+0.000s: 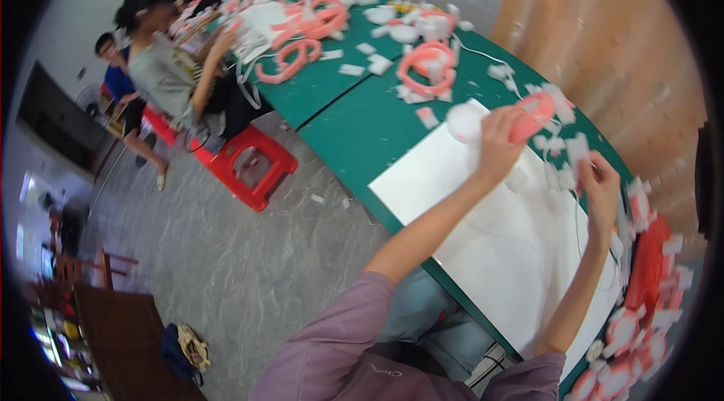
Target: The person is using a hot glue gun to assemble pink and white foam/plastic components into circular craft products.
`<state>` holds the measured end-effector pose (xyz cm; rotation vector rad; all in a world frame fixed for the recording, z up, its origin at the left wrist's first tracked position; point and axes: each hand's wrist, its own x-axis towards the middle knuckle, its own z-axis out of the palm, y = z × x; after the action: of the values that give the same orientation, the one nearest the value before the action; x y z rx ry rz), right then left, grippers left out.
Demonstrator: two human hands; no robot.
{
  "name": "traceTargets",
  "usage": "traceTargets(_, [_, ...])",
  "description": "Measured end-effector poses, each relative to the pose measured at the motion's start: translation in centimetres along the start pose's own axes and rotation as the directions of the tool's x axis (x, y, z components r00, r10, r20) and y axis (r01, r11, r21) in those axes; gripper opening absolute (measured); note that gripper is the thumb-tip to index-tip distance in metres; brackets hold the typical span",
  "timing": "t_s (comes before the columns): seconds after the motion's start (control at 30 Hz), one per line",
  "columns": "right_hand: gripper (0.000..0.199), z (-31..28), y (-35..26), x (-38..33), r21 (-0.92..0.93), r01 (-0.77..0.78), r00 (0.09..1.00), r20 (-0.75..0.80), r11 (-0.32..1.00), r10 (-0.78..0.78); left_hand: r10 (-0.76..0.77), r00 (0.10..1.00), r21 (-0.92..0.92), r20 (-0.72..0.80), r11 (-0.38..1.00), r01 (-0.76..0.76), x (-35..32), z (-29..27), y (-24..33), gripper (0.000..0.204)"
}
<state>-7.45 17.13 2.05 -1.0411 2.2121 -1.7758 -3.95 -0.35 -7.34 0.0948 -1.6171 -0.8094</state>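
Over the far part of a white board (pixel 483 250), my left hand (pixel 501 146) is closed on a pink oval part (pixel 532 117) with a smooth, rounded shell. A white round disc (pixel 464 123) shows just left of those fingers; whether they touch it I cannot tell. Farther right, my right hand (pixel 601 184) has its fingertips pinched together. What lies in the pinch is too small and blurred to name. A white foam-like piece (pixel 577 148) is right beside its fingertips, and a thin cord hangs below them. White cable runs among small white pieces between the two hands.
A green table (pixel 339 145) carries pink rings (pixel 427 69), white scraps and a large pink-and-white pile (pixel 317 20). More pink-and-white parts (pixel 626 333) lie at the right edge. Across the table's left side, a person (pixel 170 73) sits on a red stool (pixel 256 167); another person (pixel 119 77) sits behind.
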Motion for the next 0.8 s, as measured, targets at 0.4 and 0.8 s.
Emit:
traceTargets(0.4, [0.022, 1.6, 0.9, 0.7, 0.277, -0.121, 0.993, 0.044, 0.953, 0.113, 0.062, 0.995, -0.041, 0.079, 0.997, -0.059, 0.4, 0.1, 1.3, 0.041])
traceTargets(0.8, [0.029, 2.3, 1.0, 0.6, 0.303, -0.256, 0.966, 0.04, 0.918, 0.257, 0.213, 0.971, 0.026, 0.112, 0.976, -0.217, 0.0, -0.1, 1.6, 0.047])
